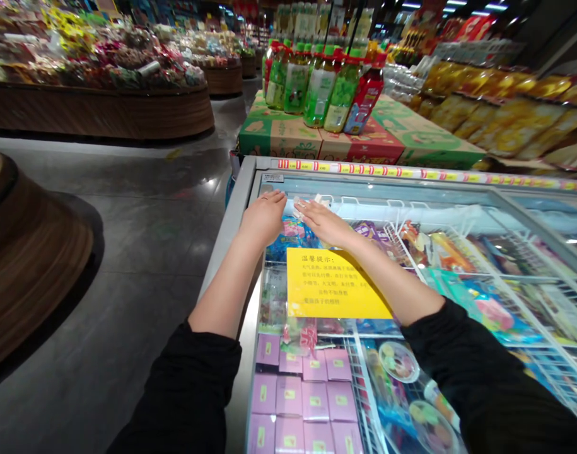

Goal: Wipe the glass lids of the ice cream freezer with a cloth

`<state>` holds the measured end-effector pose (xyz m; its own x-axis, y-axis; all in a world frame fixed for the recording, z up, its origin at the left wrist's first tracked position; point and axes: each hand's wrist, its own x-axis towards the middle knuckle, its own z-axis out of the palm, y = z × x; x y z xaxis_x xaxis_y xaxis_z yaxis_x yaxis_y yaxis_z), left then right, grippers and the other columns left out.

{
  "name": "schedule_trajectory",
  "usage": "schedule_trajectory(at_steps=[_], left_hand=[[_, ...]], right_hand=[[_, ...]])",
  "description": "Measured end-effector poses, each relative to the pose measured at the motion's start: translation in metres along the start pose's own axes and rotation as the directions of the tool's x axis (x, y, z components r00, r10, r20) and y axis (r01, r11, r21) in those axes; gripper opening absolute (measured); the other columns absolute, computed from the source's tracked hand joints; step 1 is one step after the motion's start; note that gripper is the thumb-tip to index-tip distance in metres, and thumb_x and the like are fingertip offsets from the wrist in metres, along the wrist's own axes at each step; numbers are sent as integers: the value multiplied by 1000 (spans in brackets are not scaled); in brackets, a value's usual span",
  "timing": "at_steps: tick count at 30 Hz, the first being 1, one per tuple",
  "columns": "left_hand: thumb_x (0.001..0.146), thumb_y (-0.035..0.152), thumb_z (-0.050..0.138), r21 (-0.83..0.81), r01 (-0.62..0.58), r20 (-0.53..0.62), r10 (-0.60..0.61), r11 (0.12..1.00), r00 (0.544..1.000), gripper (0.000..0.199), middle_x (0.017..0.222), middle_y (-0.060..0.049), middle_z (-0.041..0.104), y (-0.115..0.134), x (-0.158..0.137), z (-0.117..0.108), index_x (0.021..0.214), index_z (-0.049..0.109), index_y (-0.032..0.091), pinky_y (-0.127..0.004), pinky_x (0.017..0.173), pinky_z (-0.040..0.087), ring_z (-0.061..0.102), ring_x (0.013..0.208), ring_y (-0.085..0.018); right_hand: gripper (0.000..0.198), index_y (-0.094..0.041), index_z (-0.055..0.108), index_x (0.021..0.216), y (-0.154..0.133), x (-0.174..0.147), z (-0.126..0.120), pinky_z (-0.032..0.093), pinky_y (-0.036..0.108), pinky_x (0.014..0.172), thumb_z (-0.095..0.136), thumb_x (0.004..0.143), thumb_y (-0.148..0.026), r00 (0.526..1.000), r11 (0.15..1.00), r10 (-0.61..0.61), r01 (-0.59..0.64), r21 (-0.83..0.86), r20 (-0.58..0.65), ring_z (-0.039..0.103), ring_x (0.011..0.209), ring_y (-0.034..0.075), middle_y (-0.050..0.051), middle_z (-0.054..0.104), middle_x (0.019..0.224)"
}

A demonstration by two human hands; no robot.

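Observation:
Both of my hands reach over the glass lid (345,189) of a chest freezer, near its far left corner. My left hand (263,217) rests by the left frame, palm down, fingers stretched forward and holding nothing I can see. My right hand (326,223) lies flat on the glass with fingers extended to the left, just short of the left hand. Small white bits (298,208) show at its fingertips; whether they are on the glass or below it I cannot tell. A yellow notice (335,284) with printed characters sits on the glass below my right forearm.
Beneath the glass are pink boxes (289,396), blue packages (292,232) and wire dividers (361,384). Green-capped bottles (320,88) stand on cartons (288,140) behind the price strip (354,168). Rounded wooden display stands (99,113) and a grey floor (151,252) lie to the left.

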<state>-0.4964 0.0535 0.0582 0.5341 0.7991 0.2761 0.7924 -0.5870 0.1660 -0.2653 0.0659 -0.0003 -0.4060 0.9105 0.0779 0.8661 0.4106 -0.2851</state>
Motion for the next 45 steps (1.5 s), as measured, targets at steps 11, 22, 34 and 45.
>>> schedule_trajectory(at_steps=[11, 22, 34, 45], left_hand=[[94, -4, 47, 22, -16, 25, 15, 1000, 1000, 58, 158, -18, 59, 0, -1, -3, 148, 66, 9, -45, 132, 37, 52, 153, -27], [99, 0, 51, 56, -180, 99, 174, 982, 980, 49, 154, -10, 65, 4, 0, -1, 142, 70, 17, -35, 127, 42, 60, 146, -21], [96, -1, 46, 37, -155, 67, 152, 987, 986, 53, 150, -9, 69, -4, 8, 4, 140, 72, 15, -31, 122, 46, 62, 143, -20], [101, 6, 49, 209, -110, 175, 73, 972, 982, 45, 155, -16, 64, 52, -83, -12, 142, 68, 12, -40, 128, 40, 59, 147, -24]], right_hand=[[65, -22, 41, 169, 51, -3, -18, 25, 54, 135, 26, 111, -47, 980, 981, 184, -188, -41, -81, 31, 164, 32, 5, 35, 176], [67, -23, 42, 169, 32, -2, -8, 23, 50, 136, 23, 112, -53, 992, 992, 114, -116, -37, -52, 31, 164, 30, 4, 35, 177], [64, -21, 41, 169, 12, -43, 1, 25, 52, 135, 27, 110, -42, 978, 979, 179, -188, -78, -104, 30, 164, 31, 5, 36, 176], [65, -8, 33, 171, -12, -43, -21, 23, 45, 135, 23, 112, -35, 930, 924, 367, -368, -107, -29, 25, 166, 31, 11, 27, 179]])
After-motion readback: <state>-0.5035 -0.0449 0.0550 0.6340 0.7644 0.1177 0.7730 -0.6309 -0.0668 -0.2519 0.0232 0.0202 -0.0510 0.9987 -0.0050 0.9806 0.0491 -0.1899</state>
